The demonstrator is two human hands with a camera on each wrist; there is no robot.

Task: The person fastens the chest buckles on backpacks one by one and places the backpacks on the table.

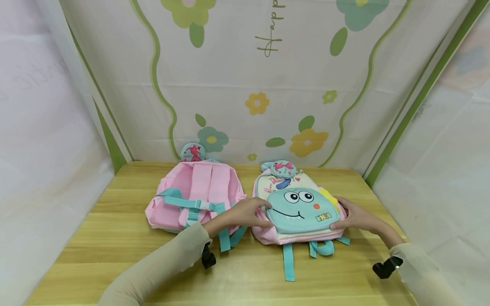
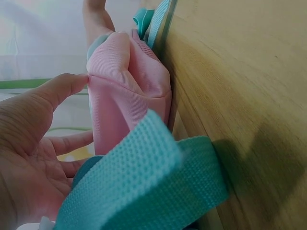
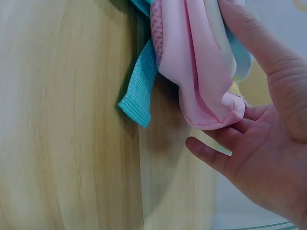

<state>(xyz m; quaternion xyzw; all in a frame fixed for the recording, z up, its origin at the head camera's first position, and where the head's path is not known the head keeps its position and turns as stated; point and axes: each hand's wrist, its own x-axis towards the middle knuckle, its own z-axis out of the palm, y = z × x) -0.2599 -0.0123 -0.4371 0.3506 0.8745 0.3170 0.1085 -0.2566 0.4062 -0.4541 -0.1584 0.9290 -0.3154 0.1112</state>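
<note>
A pink backpack lies front up on the table, with a blue pocket bearing a cartoon face and a yellow crest. My left hand touches its left side, thumb tip at the pink edge and the other fingers extended toward the pocket. At the opposite side, my right hand holds the bag's edge, thumb on the front and fingers round the pink corner. The little finger stands apart from the fabric. A teal strap trails from the bag onto the wood.
Beside my left forearm lies a second pink backpack, straps up, with a teal buckled strap. Its loose teal webbing crosses close before the left wrist camera. A flowered cloth hangs behind the wooden table.
</note>
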